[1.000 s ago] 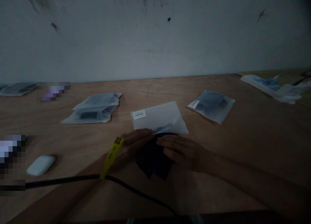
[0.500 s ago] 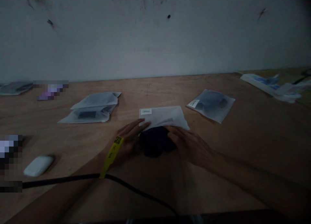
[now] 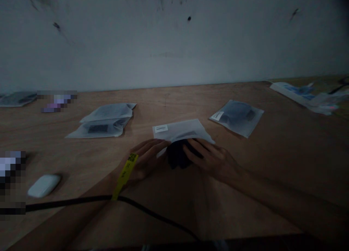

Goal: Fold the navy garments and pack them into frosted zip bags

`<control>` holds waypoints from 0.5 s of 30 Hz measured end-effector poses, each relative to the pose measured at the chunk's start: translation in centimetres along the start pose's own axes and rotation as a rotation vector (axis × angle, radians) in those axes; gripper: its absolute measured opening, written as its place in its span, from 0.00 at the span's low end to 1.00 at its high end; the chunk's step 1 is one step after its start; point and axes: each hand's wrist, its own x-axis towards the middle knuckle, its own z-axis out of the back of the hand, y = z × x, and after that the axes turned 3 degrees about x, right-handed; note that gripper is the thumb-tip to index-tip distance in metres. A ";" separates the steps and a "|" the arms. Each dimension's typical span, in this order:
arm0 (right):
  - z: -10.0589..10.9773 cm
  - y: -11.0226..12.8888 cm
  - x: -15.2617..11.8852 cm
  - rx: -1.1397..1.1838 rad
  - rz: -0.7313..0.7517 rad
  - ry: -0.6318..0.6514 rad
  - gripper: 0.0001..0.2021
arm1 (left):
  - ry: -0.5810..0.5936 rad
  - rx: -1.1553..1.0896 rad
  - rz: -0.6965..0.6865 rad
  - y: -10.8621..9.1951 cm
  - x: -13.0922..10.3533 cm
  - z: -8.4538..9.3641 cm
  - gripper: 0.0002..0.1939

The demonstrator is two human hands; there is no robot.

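A frosted plastic bag (image 3: 177, 128) with a white label lies flat in front of me, its open mouth towards me. A folded dark cloth (image 3: 176, 154) sits partly in that mouth, its near end outside. My left hand (image 3: 147, 154) is closed on the bag's near left edge, its fingertips beside the cloth; the thumb is hidden. My right hand (image 3: 208, 156) grips the cloth from the right, with fingers bent over its top and some reaching under the bag's upper layer. A yellow tag (image 3: 125, 174) crosses my left wrist.
Filled frosted bags lie at the left (image 3: 106, 116) and the right (image 3: 237, 118). A white rounded case (image 3: 44, 185) is at the near left, and a black cable (image 3: 147, 209) runs across the front. Plastic wrapping (image 3: 302, 94) lies far right, by the wall (image 3: 169, 62).
The dark cloth has gone further into the bag, with my right hand moving forward and left over it. The bag's left side has shifted slightly left, and my left fingers have drawn back towards its mouth.
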 end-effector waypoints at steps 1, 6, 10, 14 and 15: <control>0.1 0.1 0.1 -0.008 -0.012 0.014 0.21 | -0.007 0.008 -0.017 0.0 0.0 0.0 0.15; 0.2 0.5 0.5 -0.093 -0.157 0.095 0.20 | 0.022 0.077 -0.263 -0.6 0.2 0.0 0.14; -0.6 0.1 0.0 0.024 -0.160 0.021 0.19 | 0.048 0.045 -0.263 -0.8 -0.1 0.1 0.16; -1.2 0.0 -0.3 0.197 -0.088 -0.131 0.12 | 0.083 0.006 -0.100 -0.3 -0.7 0.7 0.19; -1.1 0.0 -0.2 0.193 -0.087 -0.117 0.13 | 0.090 -0.018 -0.051 -0.2 -0.7 0.9 0.19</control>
